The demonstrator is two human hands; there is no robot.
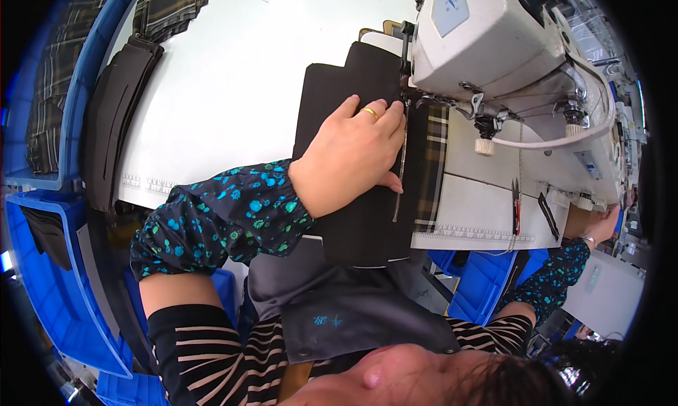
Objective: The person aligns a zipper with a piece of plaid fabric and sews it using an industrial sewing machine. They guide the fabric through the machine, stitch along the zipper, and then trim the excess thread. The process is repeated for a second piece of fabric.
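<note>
My left hand (353, 151) lies on a black fabric piece (332, 88), fingers spread and bent slightly, pressing beside a metal zipper (399, 187). The zipper runs up toward the needle and presser foot of the white sewing machine (466, 42). Plaid fabric (431, 201) shows under the black piece. My right hand (598, 226) reaches to the machine's right end; its fingers are small in view and partly hidden, so their grip is unclear. Red-handled snips (516, 219) and a dark slim tool (549, 214) lie on the table between my hands.
The white table (233, 88) holds stacked black pieces (113, 116) and folded plaid pieces (166, 7) at left. A blue bin with plaid fabric (74, 144) stands beyond them. More blue bins (106, 314) are at lower left and under the table on the right (473, 293).
</note>
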